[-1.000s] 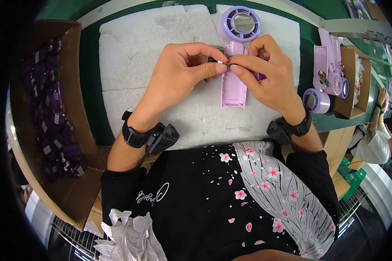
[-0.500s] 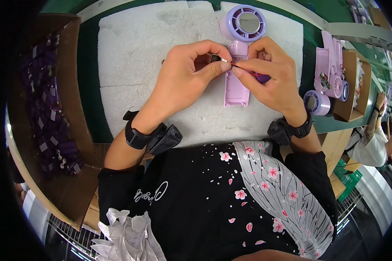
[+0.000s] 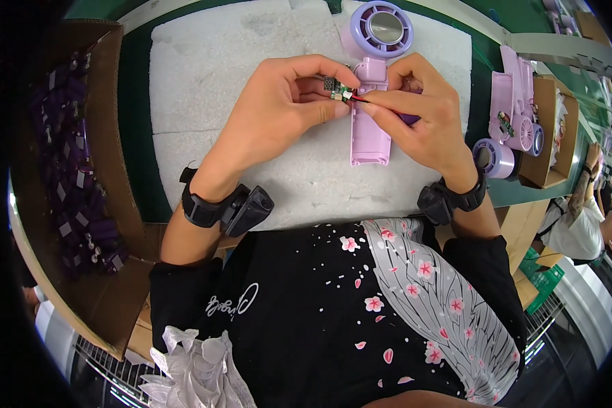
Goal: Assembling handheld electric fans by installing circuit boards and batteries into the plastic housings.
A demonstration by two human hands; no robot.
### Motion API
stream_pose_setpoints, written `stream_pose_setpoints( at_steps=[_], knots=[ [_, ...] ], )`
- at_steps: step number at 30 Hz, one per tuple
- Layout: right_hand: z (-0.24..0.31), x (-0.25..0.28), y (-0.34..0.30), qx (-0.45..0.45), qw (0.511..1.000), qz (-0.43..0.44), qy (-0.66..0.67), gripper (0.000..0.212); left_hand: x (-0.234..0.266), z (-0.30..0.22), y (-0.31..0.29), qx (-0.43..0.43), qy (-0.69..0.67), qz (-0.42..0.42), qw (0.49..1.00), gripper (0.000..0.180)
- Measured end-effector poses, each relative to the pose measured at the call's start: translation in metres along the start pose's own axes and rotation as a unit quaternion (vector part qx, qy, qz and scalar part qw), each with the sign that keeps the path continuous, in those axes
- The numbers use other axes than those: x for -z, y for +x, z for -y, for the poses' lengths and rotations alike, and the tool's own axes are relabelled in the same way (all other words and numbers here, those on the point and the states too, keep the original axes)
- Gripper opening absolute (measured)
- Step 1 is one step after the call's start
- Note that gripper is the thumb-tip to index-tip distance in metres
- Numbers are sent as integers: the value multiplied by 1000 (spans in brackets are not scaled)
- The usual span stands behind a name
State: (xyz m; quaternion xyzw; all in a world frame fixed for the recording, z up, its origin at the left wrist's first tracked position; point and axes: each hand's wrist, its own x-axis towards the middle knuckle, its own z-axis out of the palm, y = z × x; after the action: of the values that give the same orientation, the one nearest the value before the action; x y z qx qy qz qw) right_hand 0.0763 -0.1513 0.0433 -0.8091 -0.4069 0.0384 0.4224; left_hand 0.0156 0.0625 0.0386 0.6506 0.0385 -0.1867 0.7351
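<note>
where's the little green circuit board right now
In the head view, the green circuit board is in the upper middle, held in the left hand, beside the red and black wires pinched by the right hand.

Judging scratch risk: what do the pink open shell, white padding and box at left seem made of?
Pink open shell: likely plastic, satin, with thin moulded walls.
White padding: probably foam, matt, its surface grainy.
Box at left: apparently cardboard, dull brown, flat-sided.
</note>
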Motion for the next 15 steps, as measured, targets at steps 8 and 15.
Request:
stream_pose_setpoints(
  at_steps=[8, 15],
  knots=[
    [1, -3, 3, 9, 1000, 7, -6, 15, 2, 3, 2, -47, -20, -8, 999, 28],
    [2, -2, 4, 12, 1000, 24, -11, 14, 3, -1, 0, -49, 5, -27, 998, 29]
  ],
)
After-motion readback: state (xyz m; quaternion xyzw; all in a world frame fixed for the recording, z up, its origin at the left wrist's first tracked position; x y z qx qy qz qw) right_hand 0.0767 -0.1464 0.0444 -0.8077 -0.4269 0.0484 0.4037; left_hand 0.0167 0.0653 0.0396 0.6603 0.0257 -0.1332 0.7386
